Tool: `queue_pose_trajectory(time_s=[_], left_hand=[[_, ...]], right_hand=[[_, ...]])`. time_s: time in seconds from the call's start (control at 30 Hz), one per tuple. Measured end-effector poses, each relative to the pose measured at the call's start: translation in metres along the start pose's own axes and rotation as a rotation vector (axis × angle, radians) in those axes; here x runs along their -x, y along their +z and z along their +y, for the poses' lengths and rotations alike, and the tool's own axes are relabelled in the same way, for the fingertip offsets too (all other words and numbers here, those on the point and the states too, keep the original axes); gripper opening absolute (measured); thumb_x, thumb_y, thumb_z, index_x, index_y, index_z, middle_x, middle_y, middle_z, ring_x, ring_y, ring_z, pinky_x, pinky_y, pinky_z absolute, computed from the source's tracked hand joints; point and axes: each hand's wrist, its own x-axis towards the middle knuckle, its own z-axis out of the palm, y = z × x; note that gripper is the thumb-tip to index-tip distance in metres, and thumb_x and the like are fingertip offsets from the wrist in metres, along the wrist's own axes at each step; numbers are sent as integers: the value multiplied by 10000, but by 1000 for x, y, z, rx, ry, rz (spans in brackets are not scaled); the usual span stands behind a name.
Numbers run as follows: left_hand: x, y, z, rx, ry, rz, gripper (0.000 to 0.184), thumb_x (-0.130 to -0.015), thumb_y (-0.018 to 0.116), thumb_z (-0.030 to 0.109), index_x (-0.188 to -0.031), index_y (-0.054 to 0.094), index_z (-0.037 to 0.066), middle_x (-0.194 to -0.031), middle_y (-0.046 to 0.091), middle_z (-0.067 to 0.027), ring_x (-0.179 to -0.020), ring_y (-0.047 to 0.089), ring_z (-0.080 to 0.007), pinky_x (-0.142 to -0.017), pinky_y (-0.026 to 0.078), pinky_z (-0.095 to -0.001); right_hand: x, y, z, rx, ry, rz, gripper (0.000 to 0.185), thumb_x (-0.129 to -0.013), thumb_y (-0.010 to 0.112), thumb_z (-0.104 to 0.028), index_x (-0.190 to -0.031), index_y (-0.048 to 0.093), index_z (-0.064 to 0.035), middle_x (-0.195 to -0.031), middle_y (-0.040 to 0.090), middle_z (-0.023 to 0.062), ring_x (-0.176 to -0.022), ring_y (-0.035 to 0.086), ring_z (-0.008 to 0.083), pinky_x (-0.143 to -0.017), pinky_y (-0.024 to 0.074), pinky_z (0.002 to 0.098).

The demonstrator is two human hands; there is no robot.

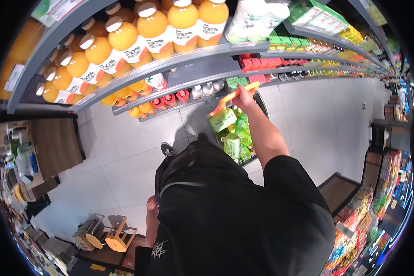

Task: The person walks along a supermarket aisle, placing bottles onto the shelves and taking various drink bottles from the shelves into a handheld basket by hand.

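Note:
My right hand (244,100) is closed around the orange handle (227,97) of a dark shopping basket (262,105), out in front of my body. Inside the basket are several green-labelled goods, among them a pale green bottle (232,143), a light green pack (222,120) and bright green packs (244,133). My left hand (152,203) hangs low at my left side, close to my dark trousers. Its fingers are mostly hidden, so what it may hold does not show.
Shelves in front carry orange juice bottles (154,31), white bottles (250,20), red-capped cups (170,100) and red boxes (261,63). Wooden stools (119,237) stand behind left, a brown display stand (55,145) at left. Packaged snacks (354,216) fill a display at right.

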Motion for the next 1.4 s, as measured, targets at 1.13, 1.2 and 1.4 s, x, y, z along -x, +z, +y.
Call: queue_pose_trajectory(time_s=[1.13,1.2,1.4], left_hand=[[130,-75,563,58,1476,737,440,-928,726,289,-1276,605,49,-1191,559,-82,-1046,596,-215,-920,508,-363],[118,-84,588,-113,1558,882,515,-895,754,364,-1271,612,41,-1133,580,-98,-992,605,-239,-897,514,-369],[123,-93,623,-386,1388,730,632,-812,788,494,-1241,679,43,-986,701,-161,-966,684,-339,-894,539,-392]], right_hand=[[298,539,-142,1240,-1546,-460,227,-946,640,-246,-1012,592,-34,-874,676,162,-791,682,295,-708,545,403],[312,581,-146,1381,-1541,-339,251,-941,630,-260,-1033,611,-27,-901,695,185,-831,703,317,-719,564,427],[293,645,-152,1738,-1390,-280,291,-957,573,-239,-1116,695,-28,-963,740,168,-923,732,332,-781,597,435]])
